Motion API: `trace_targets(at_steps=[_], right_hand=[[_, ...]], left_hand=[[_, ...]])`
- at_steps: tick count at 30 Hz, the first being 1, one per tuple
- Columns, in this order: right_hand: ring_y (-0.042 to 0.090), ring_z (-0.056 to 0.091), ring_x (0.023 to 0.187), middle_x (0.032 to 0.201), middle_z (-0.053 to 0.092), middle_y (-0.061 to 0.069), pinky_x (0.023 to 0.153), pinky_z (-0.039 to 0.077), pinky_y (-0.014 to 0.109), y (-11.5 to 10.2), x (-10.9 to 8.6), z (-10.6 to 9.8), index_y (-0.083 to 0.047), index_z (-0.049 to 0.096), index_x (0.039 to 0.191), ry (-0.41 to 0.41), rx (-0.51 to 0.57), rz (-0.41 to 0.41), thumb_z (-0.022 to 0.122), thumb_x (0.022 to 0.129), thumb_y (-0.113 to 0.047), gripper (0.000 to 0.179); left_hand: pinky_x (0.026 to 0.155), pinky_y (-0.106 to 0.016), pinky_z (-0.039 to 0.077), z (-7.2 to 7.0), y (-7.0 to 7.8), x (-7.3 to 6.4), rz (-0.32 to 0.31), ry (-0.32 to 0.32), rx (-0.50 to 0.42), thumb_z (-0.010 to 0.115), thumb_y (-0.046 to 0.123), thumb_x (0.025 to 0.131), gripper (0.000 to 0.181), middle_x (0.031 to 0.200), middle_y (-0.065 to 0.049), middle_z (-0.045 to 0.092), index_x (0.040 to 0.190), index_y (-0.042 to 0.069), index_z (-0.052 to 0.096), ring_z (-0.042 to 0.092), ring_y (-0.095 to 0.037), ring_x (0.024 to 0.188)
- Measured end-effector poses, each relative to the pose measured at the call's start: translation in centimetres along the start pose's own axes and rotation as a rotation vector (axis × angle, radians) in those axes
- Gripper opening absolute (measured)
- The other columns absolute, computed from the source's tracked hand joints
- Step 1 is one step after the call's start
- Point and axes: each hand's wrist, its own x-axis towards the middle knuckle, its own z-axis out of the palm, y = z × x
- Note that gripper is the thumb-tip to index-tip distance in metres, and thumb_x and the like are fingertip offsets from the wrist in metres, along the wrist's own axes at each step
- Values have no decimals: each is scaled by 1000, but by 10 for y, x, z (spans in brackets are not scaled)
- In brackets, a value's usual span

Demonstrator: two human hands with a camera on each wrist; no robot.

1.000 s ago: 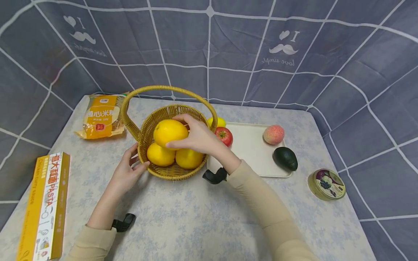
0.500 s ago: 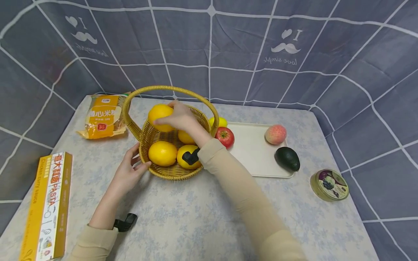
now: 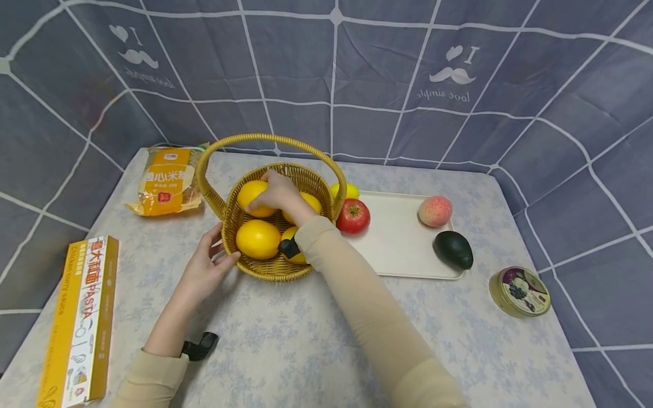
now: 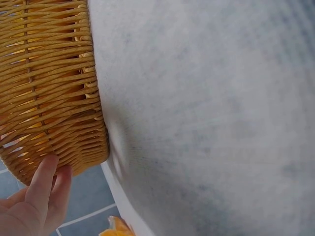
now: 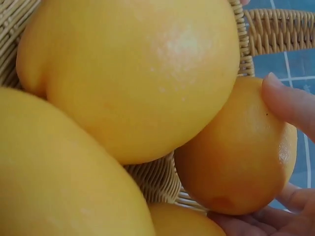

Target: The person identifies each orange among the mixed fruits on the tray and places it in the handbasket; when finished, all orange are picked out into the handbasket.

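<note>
Inside the woven basket (image 3: pixel 278 276) are several plump yellow-orange fruits (image 3: pixel 258 239). My right hand (image 3: pixel 280 192) grips one of them, a fruit (image 3: pixel 251 195) at the basket's back left, with the thumb on one side and fingers on the other. That held fruit (image 5: pixel 236 147) shows between thumb and fingers in the right wrist view, beside larger-looking fruits nearer the camera. My left hand (image 3: pixel 209 263) rests against the basket's left side, thumb near the front rim. In the left wrist view, fairly straight digits of the left hand (image 4: pixel 37 206) touch the woven wall (image 4: pixel 49 98).
Right of the basket, a white tray (image 3: pixel 393 226) bears a red apple (image 3: pixel 353 216), a yellow fruit (image 3: pixel 352 191), a peach (image 3: pixel 435 211) and an avocado (image 3: pixel 453 250). Farther right stands a round tin (image 3: pixel 520 292). A noodle packet (image 3: pixel 168 181) and pasta box (image 3: pixel 79 323) lie left. The basket handle (image 3: pixel 270 137) arches overhead.
My right hand has carried the fruit leftward and back from above the front fruits, then lowered it into the basket's back left. Another fruit at back right came into view. The left hand stayed at the basket.
</note>
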Motion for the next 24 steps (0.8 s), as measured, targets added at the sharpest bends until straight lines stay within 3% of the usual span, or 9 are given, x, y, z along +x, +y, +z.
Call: trace_targets(at_steps=[4,11,24], right_hand=[[21,57,114,132,58,6,94,52,34,0,1,1,-16,47,139,-4,-18,20,83,79,-32,72],[21,55,124,139,56,4,100,51,30,3,5,0,-11,54,137,-51,-83,-34,76,87,-21,55],[22,50,131,145,52,4,108,47,35,-2,-9,-19,-12,51,141,-117,10,-111,66,95,-30,52]], left_hand=[[110,-47,40,1,1,0,7,0,3,56,12,100,83,159,-27,15,158,5,-3,30,-44,144],[111,-50,39,1,3,-1,-2,0,14,56,15,101,83,161,-25,11,159,6,-3,29,-44,144],[111,-52,39,-1,5,-3,-13,-6,40,55,16,101,83,160,-27,14,159,6,-3,29,-45,144]])
